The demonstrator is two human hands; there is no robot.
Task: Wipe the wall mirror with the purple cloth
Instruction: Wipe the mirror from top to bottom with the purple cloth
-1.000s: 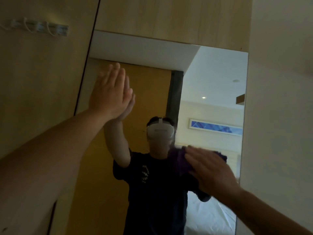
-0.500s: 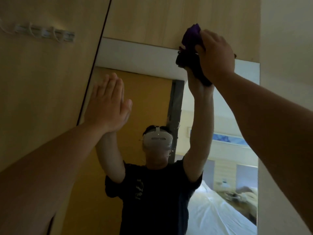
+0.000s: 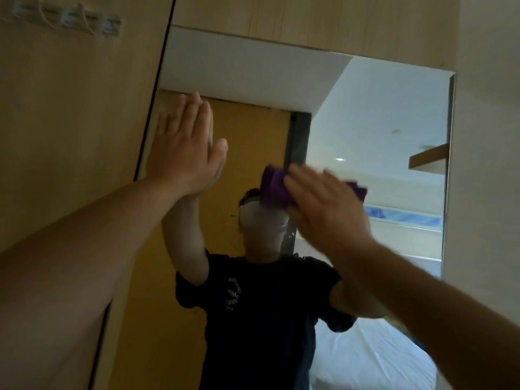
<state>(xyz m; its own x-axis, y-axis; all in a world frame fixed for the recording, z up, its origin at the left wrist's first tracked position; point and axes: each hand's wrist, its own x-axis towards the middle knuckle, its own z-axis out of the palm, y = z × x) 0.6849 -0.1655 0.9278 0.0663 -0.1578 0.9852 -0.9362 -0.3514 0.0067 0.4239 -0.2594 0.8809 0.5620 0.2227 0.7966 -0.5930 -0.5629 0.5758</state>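
The tall wall mirror (image 3: 380, 114) fills the middle of the head view, set between wooden panels. My left hand (image 3: 183, 147) lies flat and open against the glass near its left edge, fingers together and pointing up. My right hand (image 3: 323, 206), blurred by motion, presses the bunched purple cloth (image 3: 274, 190) against the glass at mid height; cloth shows at both sides of the hand. The mirror reflects a person in a dark shirt with both arms raised.
A wooden panel (image 3: 70, 122) with a row of wall hooks (image 3: 67, 19) is on the left. Another wooden panel (image 3: 309, 21) runs above the mirror and a pale wall (image 3: 489, 164) stands on its right. A white bed shows in the reflection.
My right hand swept the cloth up to the mirror's top edge, then back down to mid height. My left hand stayed flat on the glass.
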